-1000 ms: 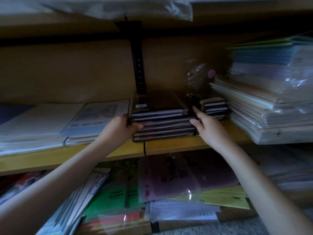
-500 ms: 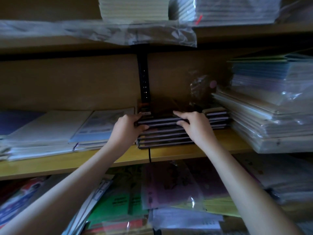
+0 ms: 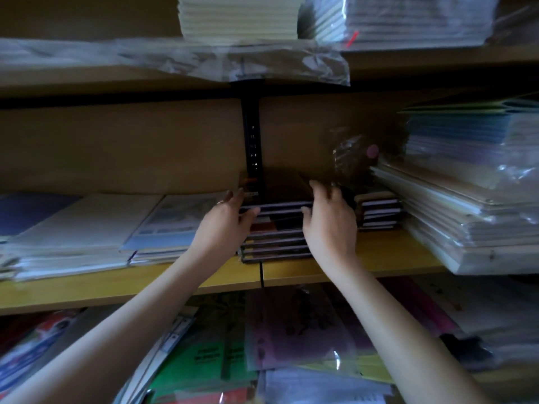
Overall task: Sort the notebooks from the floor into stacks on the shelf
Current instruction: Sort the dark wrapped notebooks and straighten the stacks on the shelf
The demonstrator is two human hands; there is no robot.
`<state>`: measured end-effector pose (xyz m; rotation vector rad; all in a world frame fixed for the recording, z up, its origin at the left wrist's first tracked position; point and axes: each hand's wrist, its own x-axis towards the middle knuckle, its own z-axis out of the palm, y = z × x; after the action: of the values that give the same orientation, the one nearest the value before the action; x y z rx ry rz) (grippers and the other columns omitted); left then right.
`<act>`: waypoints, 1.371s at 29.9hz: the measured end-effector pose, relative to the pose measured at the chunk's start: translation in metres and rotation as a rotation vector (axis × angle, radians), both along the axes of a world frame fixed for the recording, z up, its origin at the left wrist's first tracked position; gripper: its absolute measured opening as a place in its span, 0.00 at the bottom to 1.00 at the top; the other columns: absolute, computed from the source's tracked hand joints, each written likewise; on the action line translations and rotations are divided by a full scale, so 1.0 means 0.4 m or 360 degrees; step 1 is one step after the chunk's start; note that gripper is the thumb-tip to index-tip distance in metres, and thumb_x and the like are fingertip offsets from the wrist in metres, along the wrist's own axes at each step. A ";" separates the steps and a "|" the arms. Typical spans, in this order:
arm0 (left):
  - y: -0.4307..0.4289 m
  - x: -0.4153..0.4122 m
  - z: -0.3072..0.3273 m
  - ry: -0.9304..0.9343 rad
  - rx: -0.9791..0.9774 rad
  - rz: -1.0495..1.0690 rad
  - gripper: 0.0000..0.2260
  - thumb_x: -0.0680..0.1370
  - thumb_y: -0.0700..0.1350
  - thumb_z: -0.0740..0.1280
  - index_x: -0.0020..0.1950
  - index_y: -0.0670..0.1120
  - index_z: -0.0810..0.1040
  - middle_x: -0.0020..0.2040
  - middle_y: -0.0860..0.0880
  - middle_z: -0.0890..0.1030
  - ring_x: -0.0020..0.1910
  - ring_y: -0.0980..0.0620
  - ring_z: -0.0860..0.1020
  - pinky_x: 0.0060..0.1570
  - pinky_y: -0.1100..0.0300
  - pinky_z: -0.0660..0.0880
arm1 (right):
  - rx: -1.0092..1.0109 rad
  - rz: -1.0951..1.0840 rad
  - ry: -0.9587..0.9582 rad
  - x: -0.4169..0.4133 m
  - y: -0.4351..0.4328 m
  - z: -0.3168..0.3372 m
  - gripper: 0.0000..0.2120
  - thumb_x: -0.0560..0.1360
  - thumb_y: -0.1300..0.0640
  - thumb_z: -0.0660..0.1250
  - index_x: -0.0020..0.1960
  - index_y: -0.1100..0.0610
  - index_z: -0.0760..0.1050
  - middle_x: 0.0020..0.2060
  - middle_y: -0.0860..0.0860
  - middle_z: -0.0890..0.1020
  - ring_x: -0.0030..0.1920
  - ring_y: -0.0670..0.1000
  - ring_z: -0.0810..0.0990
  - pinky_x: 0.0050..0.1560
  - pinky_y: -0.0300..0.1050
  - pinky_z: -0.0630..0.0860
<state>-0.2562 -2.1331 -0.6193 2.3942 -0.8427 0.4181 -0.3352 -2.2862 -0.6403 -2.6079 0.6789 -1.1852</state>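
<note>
A stack of dark notebooks (image 3: 277,246) lies on the yellow wooden shelf (image 3: 364,266) at the middle, in front of a black upright bracket. My left hand (image 3: 226,225) grips the top notebooks (image 3: 280,207) at their left end, thumb under and fingers over. My right hand (image 3: 331,223) grips the same top notebooks at their right end. These top notebooks are raised a little, with a gap above the lower part of the stack. A smaller stack of dark notebooks (image 3: 379,212) stands just to the right.
Flat stacks of pale booklets (image 3: 87,228) fill the shelf's left side. Tall plastic-wrapped stacks (image 3: 472,217) fill its right. A crinkled clear bag (image 3: 353,156) stands behind. The upper shelf holds wrapped paper stacks (image 3: 393,21). Coloured folders (image 3: 297,330) lie below.
Both hands moved from the stack's sides to its top notebooks and lifted them slightly, which opened a gap. The camera tilted upward, so the upper shelf's stacks now show.
</note>
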 end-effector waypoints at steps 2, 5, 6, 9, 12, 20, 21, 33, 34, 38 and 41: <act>0.006 -0.030 0.004 -0.0038 0.0103 -0.0080 0.25 0.81 0.56 0.55 0.76 0.51 0.58 0.74 0.44 0.64 0.67 0.45 0.70 0.58 0.56 0.71 | -0.0063 0.0005 -0.0001 -0.031 0.006 -0.008 0.19 0.79 0.50 0.58 0.69 0.52 0.68 0.58 0.55 0.76 0.54 0.54 0.78 0.55 0.47 0.70; 0.003 -0.058 -0.010 0.0033 0.0267 -0.0068 0.28 0.80 0.58 0.55 0.77 0.51 0.52 0.78 0.42 0.49 0.68 0.43 0.69 0.61 0.56 0.69 | -0.0137 -0.0002 0.0138 -0.056 0.025 -0.021 0.20 0.79 0.46 0.55 0.69 0.50 0.69 0.57 0.55 0.78 0.57 0.55 0.76 0.63 0.52 0.65; 0.002 -0.061 -0.018 0.0030 0.0296 -0.0062 0.29 0.80 0.59 0.54 0.77 0.51 0.50 0.78 0.41 0.46 0.66 0.43 0.72 0.59 0.56 0.71 | -0.0141 -0.0001 0.0191 -0.056 0.034 -0.022 0.21 0.79 0.44 0.54 0.70 0.50 0.68 0.58 0.55 0.78 0.59 0.56 0.75 0.66 0.54 0.62; -0.005 -0.061 -0.027 0.0011 0.0314 -0.0062 0.31 0.79 0.61 0.53 0.77 0.50 0.49 0.77 0.40 0.46 0.59 0.45 0.77 0.54 0.56 0.73 | -0.0127 0.0041 0.0322 -0.039 0.043 -0.027 0.24 0.80 0.42 0.50 0.72 0.49 0.64 0.64 0.54 0.75 0.66 0.54 0.70 0.72 0.58 0.53; -0.017 -0.054 -0.024 -0.0006 0.0311 -0.0031 0.31 0.79 0.62 0.53 0.77 0.49 0.51 0.77 0.40 0.49 0.63 0.42 0.74 0.56 0.55 0.73 | -0.0154 0.0029 0.0309 -0.030 0.032 -0.025 0.24 0.80 0.44 0.50 0.72 0.52 0.65 0.64 0.55 0.75 0.66 0.54 0.70 0.73 0.57 0.51; -0.024 -0.050 -0.030 -0.0129 0.0437 -0.0066 0.33 0.78 0.64 0.51 0.78 0.51 0.47 0.78 0.43 0.48 0.69 0.42 0.68 0.59 0.52 0.73 | -0.0227 0.0053 0.0277 -0.029 0.015 -0.040 0.26 0.79 0.44 0.52 0.72 0.56 0.65 0.62 0.56 0.76 0.62 0.56 0.74 0.69 0.57 0.59; -0.014 -0.046 -0.031 -0.0136 0.0451 -0.0103 0.33 0.78 0.64 0.52 0.78 0.51 0.47 0.78 0.44 0.47 0.71 0.43 0.65 0.62 0.52 0.71 | -0.0220 0.0050 0.0267 -0.030 0.012 -0.041 0.25 0.79 0.44 0.52 0.71 0.55 0.66 0.62 0.56 0.76 0.62 0.57 0.74 0.69 0.58 0.60; 0.315 0.090 -0.039 -0.0389 0.0535 0.0053 0.24 0.76 0.55 0.65 0.71 0.53 0.67 0.74 0.50 0.65 0.68 0.47 0.69 0.64 0.52 0.67 | -0.0420 0.0748 -0.0122 -0.002 0.255 -0.104 0.07 0.72 0.59 0.70 0.49 0.52 0.78 0.40 0.46 0.81 0.36 0.47 0.81 0.31 0.38 0.73; 0.354 0.112 -0.040 -0.0340 0.0575 0.0120 0.25 0.76 0.56 0.65 0.72 0.54 0.66 0.74 0.50 0.65 0.68 0.47 0.69 0.64 0.52 0.67 | -0.0409 0.0739 -0.0021 0.004 0.276 -0.110 0.09 0.69 0.58 0.73 0.49 0.52 0.79 0.37 0.46 0.82 0.32 0.46 0.81 0.25 0.36 0.70; 0.435 0.170 -0.069 -0.0280 0.0591 0.0136 0.23 0.77 0.55 0.64 0.71 0.56 0.68 0.72 0.52 0.69 0.67 0.49 0.71 0.64 0.55 0.68 | -0.0584 0.0374 0.0294 0.047 0.320 -0.103 0.21 0.62 0.56 0.79 0.54 0.56 0.81 0.24 0.49 0.79 0.20 0.48 0.76 0.23 0.32 0.57; 0.437 0.198 -0.080 -0.0321 0.0579 0.0108 0.22 0.78 0.52 0.62 0.73 0.55 0.66 0.73 0.53 0.67 0.69 0.50 0.69 0.64 0.57 0.67 | -0.0607 0.0076 0.0515 0.088 0.337 -0.087 0.28 0.60 0.60 0.81 0.59 0.57 0.79 0.20 0.51 0.75 0.16 0.49 0.72 0.21 0.34 0.56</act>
<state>-0.1772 -1.9581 -0.6511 2.7549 -0.9998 0.5833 -0.3001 -2.1514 -0.6753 -3.1598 0.4745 -0.9659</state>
